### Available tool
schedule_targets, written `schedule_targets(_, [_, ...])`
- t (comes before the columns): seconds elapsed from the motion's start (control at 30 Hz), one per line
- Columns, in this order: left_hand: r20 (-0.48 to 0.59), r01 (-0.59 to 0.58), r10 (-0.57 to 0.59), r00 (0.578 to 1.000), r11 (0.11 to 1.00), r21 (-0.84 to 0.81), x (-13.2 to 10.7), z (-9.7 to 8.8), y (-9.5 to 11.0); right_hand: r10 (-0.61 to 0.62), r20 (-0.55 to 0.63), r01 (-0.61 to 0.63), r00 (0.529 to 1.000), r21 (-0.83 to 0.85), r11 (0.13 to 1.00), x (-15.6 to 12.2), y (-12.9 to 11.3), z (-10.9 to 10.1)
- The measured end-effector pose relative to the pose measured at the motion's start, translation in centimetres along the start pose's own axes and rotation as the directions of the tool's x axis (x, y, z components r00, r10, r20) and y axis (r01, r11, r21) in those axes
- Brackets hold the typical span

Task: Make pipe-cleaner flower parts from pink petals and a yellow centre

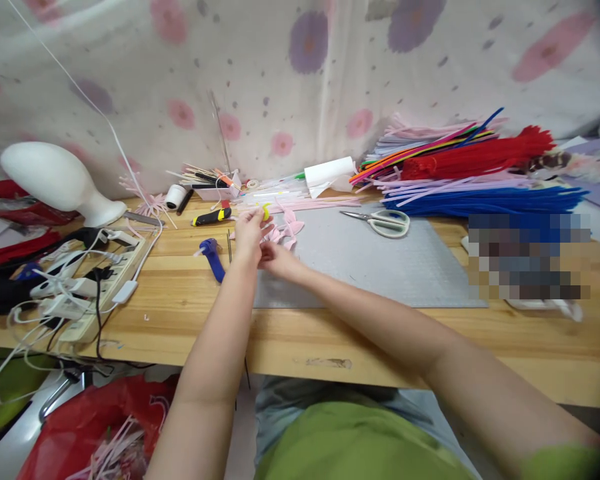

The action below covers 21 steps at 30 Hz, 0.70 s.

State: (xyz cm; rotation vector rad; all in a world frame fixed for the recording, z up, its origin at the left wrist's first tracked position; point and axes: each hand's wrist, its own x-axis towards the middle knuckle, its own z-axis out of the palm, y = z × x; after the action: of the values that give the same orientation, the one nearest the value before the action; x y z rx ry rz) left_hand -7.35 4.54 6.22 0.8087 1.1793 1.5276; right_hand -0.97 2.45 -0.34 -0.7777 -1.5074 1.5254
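Note:
My left hand point(250, 233) is over the left edge of the grey cutting mat point(380, 267), fingers bent in a pinch. A small yellow piece point(267, 212) shows at its fingertips. Just right of it are pink petal-shaped pieces point(291, 227), which look made of pipe cleaner. My right hand point(280, 261) is closed at their lower side, its fingertips close to the left hand. The fingers partly cover the pink pieces, and blur hides the exact grip. A blue tape dispenser point(211, 259) and thin dark rods point(229, 247) are left of my hands.
Scissors point(387, 223) lie on the mat. Behind are blue pipe cleaners point(490, 201), red pipe cleaners point(475, 155) and a white roll point(330, 175). Left are a utility knife point(211, 217), a white foam head point(50, 177) and a cabled power strip point(130, 257). A red bag point(105, 413) hangs below.

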Motion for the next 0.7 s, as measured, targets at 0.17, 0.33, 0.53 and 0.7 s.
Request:
schedule_targets(0.17, [0.103,-0.060,0.037,0.994,0.971,0.232,-1.1,1.6,-5.2,0.065,-0.230,-0.043,0.971,0.100,0.994,-4.1,-2.0,-8.1])
schedule_targets(0.33, [0.190,-0.219,0.149,0.970,0.877,0.428,-2.4,3.5,-9.5,0.054,-0.381,-0.053,0.923,0.014,0.999,-5.6,-1.6,-10.9])
schedule_targets(0.53, [0.159,-0.078,0.026,0.987,0.941,0.330,-3.3,3.9,-10.7,0.018,-0.435,-0.067,0.900,-0.098,0.993,-5.4,-0.4,-11.0])
schedule_targets(0.7, [0.130,0.059,-0.081,0.988,0.984,0.170,-3.8,3.9,-10.1,0.035,-0.445,-0.124,0.895,-0.171,0.977,-5.2,0.3,-11.1])
